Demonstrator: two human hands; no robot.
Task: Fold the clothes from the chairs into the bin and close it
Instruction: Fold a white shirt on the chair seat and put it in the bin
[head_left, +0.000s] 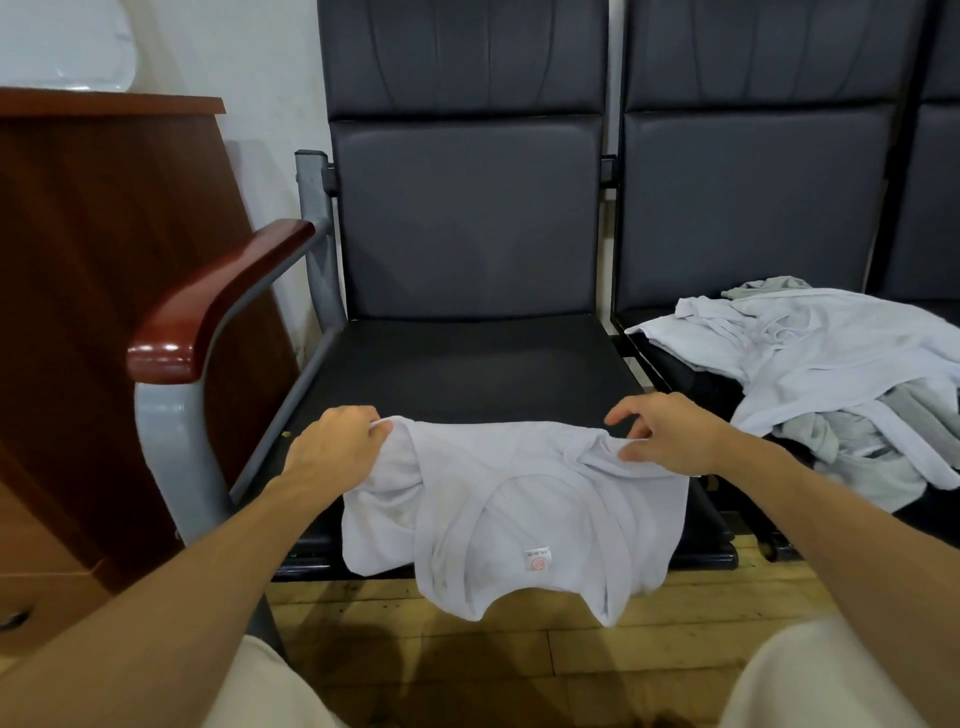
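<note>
A white T-shirt (519, 499) lies partly folded on the front of the left black chair seat (467, 358), its collar end hanging over the seat edge toward the floor. My left hand (332, 441) grips the shirt's far left corner in a closed fist. At the far right edge of the shirt, my right hand (670, 434) pinches the cloth between thumb and fingers. A heap of white and grey clothes (831, 374) covers the neighbouring chair seat on the right. No bin is in view.
A wooden armrest (218, 296) on a grey metal frame flanks the left chair. A brown wooden cabinet (93, 291) stands at the left against the wall. Wooden floor (467, 670) lies below the seats, with my knees at the bottom corners.
</note>
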